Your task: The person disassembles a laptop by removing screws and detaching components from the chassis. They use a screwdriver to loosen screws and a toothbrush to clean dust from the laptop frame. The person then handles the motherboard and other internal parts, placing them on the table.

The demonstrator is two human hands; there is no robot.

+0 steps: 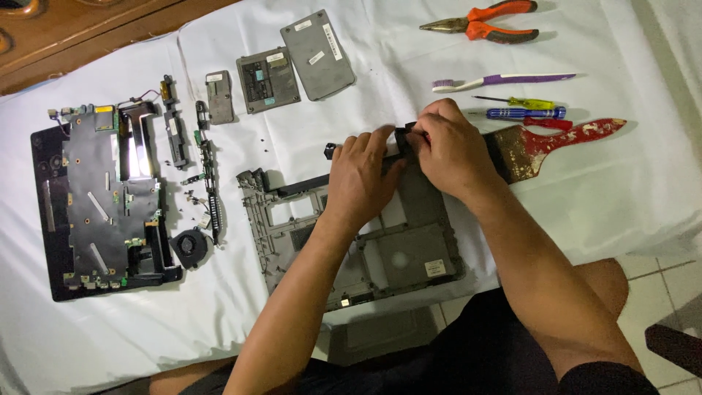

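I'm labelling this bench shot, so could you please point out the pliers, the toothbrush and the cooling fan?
pliers (479, 25): head view, on the orange handles near the pivot.
toothbrush (504, 79): head view, on the purple handle's middle.
cooling fan (191, 246): head view, on the round black housing.

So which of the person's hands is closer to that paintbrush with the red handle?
The right hand. It sits just left of the paintbrush, almost touching its bristles. The left hand is farther left, beyond the right hand, over the grey laptop shell.
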